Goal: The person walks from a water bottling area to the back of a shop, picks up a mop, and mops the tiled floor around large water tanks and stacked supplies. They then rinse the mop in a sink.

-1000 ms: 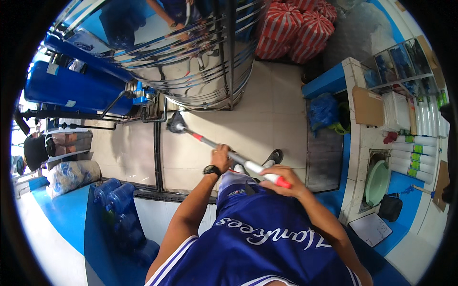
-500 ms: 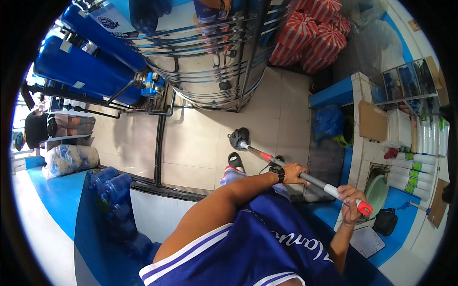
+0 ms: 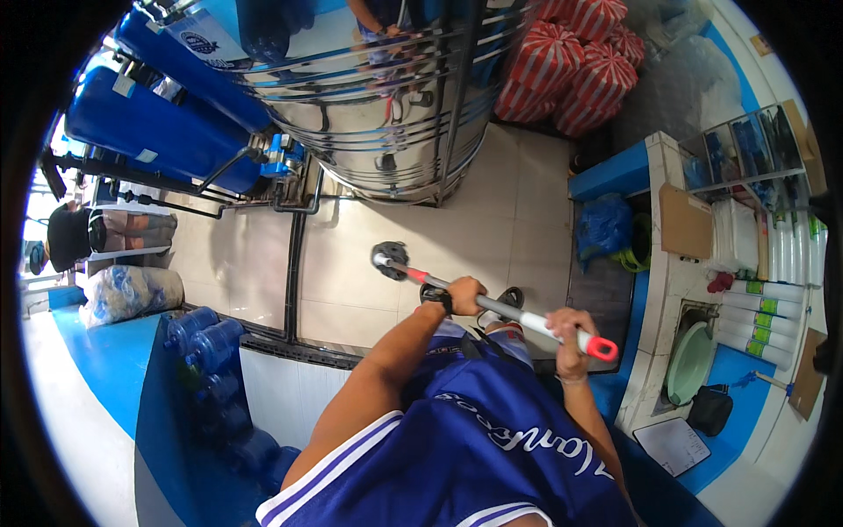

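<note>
Over pale floor [image 3: 527, 202], between tank [image 3: 364, 127] and feet [image 3: 512, 299], the mop head [image 3: 392, 263] has swung leftward to another patch since a moment ago, left hand [image 3: 466, 296] and right hand [image 3: 572, 340] wrapped round the handle [image 3: 515, 313].

A person [image 3: 457, 430] stands on a floor [image 3: 474, 220], left hand [image 3: 466, 296] on a mop [image 3: 509, 310] at mid-pole, right hand [image 3: 571, 338] near the pole's upper end. The mop head [image 3: 390, 261] lies ahead of the feet [image 3: 511, 298] and slightly left, before a large tank [image 3: 378, 132]. Vessels [image 3: 158, 132] lie left of the tank, bags [image 3: 562, 75] to its right. Bottles [image 3: 215, 342] sit near left; at right, a basin [image 3: 690, 364] stands in a counter [image 3: 639, 386], with a pouch [image 3: 709, 410] and clipboard [image 3: 672, 445] just behind.
</note>
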Available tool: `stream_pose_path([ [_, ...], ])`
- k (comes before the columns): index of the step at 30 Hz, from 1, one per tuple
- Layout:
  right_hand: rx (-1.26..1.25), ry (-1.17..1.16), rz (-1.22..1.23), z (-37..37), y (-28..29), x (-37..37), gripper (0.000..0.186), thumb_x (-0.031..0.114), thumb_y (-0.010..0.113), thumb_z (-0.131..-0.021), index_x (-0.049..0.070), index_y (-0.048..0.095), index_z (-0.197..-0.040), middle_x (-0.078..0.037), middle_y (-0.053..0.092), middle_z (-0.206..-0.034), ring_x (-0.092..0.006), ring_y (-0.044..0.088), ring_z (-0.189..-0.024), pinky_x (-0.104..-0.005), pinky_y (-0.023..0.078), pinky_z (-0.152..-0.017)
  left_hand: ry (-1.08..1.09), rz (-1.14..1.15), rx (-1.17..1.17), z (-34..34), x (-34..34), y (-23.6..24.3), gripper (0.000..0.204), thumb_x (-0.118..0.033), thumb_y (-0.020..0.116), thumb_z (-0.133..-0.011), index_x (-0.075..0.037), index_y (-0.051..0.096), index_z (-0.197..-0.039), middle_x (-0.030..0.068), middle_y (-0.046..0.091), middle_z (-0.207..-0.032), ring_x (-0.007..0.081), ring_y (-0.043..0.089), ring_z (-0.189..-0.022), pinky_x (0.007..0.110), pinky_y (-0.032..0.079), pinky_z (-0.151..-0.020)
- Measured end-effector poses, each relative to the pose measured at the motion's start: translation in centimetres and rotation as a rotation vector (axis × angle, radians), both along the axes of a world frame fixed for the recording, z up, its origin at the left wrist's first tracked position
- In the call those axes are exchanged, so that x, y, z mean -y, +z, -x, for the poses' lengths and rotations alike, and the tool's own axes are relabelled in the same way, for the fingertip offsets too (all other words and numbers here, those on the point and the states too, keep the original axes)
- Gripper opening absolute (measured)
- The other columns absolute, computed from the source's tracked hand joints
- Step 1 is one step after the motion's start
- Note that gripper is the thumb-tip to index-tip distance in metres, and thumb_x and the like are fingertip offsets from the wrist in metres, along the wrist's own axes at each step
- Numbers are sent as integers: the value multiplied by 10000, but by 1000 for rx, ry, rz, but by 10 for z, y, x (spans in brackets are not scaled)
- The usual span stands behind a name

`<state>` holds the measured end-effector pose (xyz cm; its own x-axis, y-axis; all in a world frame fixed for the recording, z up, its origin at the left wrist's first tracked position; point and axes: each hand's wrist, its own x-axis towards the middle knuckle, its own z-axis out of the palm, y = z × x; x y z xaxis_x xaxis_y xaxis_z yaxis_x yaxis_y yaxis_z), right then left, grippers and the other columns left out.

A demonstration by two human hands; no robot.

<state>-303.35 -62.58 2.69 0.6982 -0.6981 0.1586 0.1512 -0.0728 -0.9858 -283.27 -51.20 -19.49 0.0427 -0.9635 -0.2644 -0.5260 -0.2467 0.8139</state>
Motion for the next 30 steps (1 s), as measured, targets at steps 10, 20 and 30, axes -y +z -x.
stream_pose_path([
  [10, 102, 83, -183, -7, -11, -33, 273, 278, 623, -1022, 44, 544, -906, -90, 593, -832, -243, 603, -866, -478, 500, -944, 254, -89, 150, -22, -93, 30, 194, -310, 752, -692, -137, 738, -779, 131, 699, -702, 373, 695, -732, 475, 564, -680],
  [20, -133, -171, -89, 56, -2, -22, 291, 305, 569, -1050, 45, 527, -927, -114, 604, -888, -253, 619, -908, -429, 474, -933, 548, 252, 43, 75, -42, -7, 268, -262, 796, -768, -77, 611, -708, 137, 641, -708, 367, 638, -739, 474, 485, -698],
  [30, -83, -226, -74, 70, -13, 11, 264, 249, 512, -1066, 73, 461, -876, -83, 532, -819, -240, 563, -862, -421, 464, -899, 124, -132, -35, 83, 15, -1, 340, -352, 736, -788, -121, 720, -1037, 198, 736, -946, 403, 701, -964, 494, 555, -883],
])
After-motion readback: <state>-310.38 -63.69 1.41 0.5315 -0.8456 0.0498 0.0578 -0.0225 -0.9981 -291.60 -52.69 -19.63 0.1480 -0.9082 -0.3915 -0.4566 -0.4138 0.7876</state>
